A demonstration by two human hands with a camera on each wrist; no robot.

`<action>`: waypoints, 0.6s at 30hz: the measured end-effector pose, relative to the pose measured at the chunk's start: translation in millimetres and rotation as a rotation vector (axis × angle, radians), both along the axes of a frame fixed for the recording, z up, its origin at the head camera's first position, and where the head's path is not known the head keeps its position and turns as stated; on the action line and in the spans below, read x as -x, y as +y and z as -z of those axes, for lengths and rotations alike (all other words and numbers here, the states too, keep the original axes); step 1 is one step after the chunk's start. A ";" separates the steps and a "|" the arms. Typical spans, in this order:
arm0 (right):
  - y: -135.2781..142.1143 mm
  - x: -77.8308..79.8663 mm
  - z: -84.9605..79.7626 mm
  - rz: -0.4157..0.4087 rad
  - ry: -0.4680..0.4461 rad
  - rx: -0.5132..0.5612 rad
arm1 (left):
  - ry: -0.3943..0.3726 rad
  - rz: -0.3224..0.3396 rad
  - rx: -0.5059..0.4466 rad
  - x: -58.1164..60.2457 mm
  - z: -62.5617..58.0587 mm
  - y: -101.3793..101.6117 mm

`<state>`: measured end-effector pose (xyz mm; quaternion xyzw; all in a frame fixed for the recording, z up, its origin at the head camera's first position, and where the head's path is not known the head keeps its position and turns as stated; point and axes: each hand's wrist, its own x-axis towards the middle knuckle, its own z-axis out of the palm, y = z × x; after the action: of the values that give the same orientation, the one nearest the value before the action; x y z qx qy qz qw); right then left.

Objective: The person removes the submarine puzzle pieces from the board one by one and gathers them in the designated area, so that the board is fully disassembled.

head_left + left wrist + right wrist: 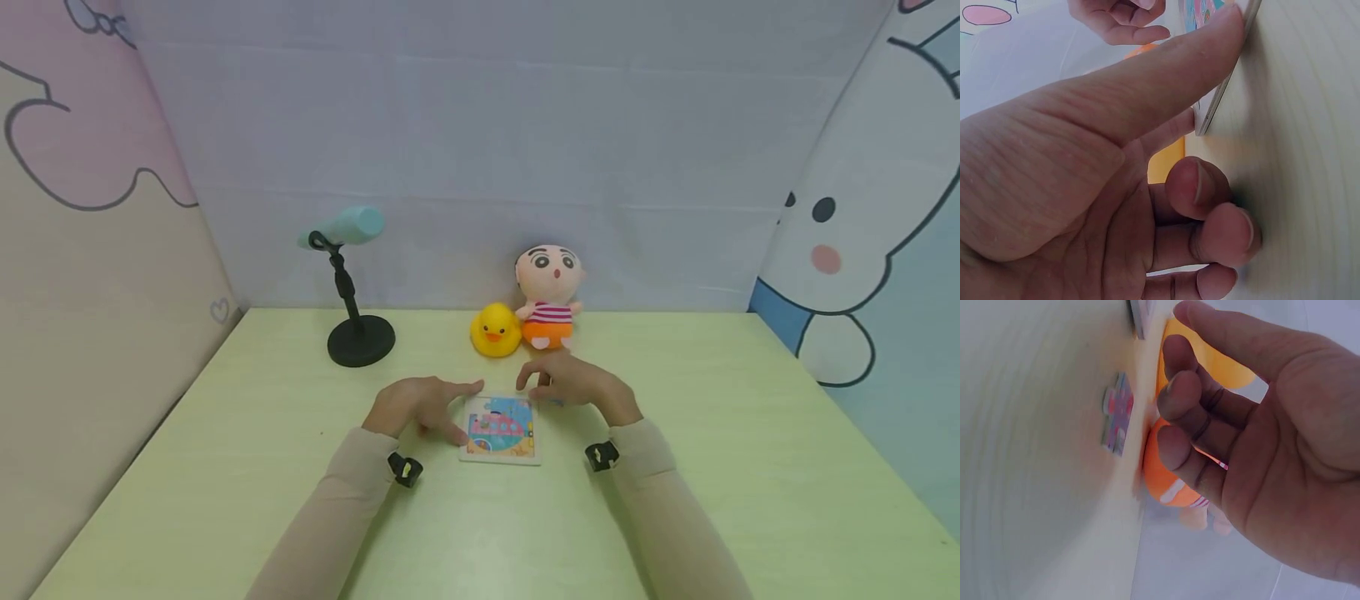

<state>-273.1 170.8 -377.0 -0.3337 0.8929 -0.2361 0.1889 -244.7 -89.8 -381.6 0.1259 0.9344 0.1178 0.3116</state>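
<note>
A small square picture puzzle (pixel 501 429) in a pale frame lies on the table, showing a pink vessel on blue. My left hand (pixel 420 404) spans its left side. The straight thumb (pixel 1210 47) rests on the frame's edge, and the index finger reaches the far left corner; the other fingers are bent near the tabletop. My right hand (pixel 577 383) hovers by the far right corner, fingers loosely bent, nothing between them. A loose jigsaw piece (pixel 1119 415), purple and red on top, lies on the table below the right hand.
Behind the puzzle sit a yellow rubber duck (pixel 496 332) and a plush doll (pixel 550 292) with a striped top and orange shorts. A mint-green hair dryer-like device (pixel 348 227) on a black stand (pixel 361 340) stands back left. A pale cloth wall (pixel 480 150) closes the back.
</note>
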 end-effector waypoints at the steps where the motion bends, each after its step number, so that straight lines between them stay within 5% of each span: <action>1: -2.1 -1.1 -0.2 0.006 -0.004 -0.013 | -0.001 -0.001 0.001 0.0 0.1 0.2; 18: -32.5 -11.3 6.7 -0.064 -0.020 -0.077 | -0.005 0.006 0.010 1.0 2.2 -0.7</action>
<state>-261.8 138.2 -383.7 -0.3523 0.8881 -0.1989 0.2182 -245.7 -90.4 -383.9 0.1267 0.9338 0.1124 0.3150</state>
